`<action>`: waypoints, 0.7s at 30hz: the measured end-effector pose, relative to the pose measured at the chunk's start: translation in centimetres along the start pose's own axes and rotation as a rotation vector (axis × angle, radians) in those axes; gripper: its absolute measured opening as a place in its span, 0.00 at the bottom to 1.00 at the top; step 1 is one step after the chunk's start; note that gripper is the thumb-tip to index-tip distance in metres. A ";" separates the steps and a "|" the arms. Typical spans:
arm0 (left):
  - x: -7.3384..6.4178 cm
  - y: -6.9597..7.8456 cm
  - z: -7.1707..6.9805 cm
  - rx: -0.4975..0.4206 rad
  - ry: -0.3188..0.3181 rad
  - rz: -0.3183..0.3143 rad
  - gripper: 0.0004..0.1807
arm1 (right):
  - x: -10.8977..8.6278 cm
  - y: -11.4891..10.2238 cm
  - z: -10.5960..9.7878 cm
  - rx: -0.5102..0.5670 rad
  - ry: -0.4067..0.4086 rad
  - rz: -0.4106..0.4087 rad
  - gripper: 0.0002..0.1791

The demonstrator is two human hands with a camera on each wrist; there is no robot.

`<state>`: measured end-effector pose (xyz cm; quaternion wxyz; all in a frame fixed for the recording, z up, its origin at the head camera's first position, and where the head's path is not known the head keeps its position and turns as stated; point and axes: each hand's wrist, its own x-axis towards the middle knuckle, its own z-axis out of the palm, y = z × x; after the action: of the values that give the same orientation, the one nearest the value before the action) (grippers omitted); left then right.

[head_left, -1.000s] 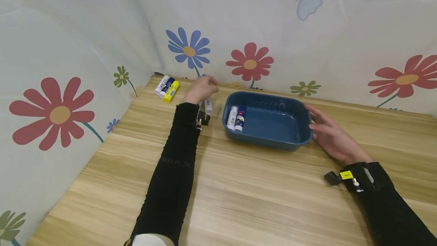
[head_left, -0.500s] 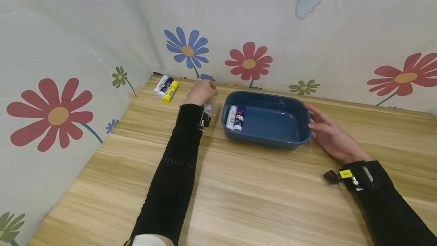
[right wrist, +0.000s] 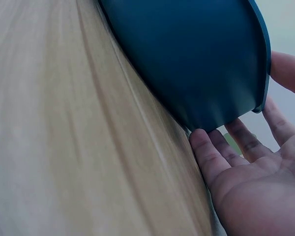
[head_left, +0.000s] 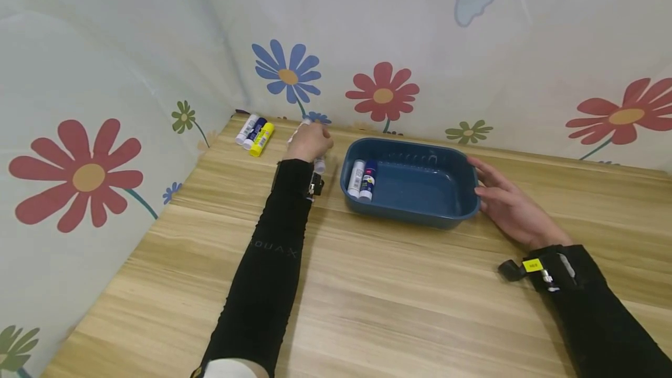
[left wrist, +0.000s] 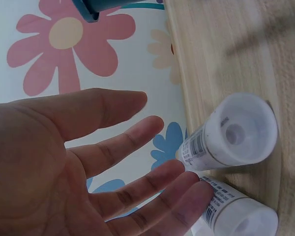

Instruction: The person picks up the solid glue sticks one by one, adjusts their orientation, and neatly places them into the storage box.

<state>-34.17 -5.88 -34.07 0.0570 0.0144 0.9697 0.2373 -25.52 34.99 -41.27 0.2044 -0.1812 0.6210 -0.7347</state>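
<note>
Two white cylindrical plastic glue sticks lying on the wood-grain tabletop, left of the rectangular blue plastic tray, at the fingertips of the bare left hand: wide, thumb well apart, nothing gripped, contact hard to tell. Right hand with fingers loosely extended against the tray's end wall. Likely light, stiff and not very fragile, yet smooth and round enough to slip or roll. Best pinched across mid-barrel, one at a time, with thumb and fingertips on opposite sides.
</note>
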 end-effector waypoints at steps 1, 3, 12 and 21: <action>0.0 0.0 0.0 0.010 -0.001 0.000 0.19 | 0.0 0.0 0.0 -0.001 0.000 0.001 0.35; 0.1 0.0 0.1 0.023 -0.002 0.000 0.19 | 0.0 -0.1 0.0 0.000 0.001 0.000 0.35; 0.2 0.0 0.8 0.016 0.028 0.006 0.19 | 0.0 -0.2 0.0 0.000 0.004 -0.006 0.35; -0.1 0.2 1.4 0.028 0.047 -0.003 0.22 | 0.0 0.0 -0.1 0.026 -0.014 -0.016 0.35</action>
<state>-33.93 -5.09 -35.21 0.0342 0.0079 0.9740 0.2237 -25.53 35.08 -41.27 0.2052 -0.1888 0.6084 -0.7430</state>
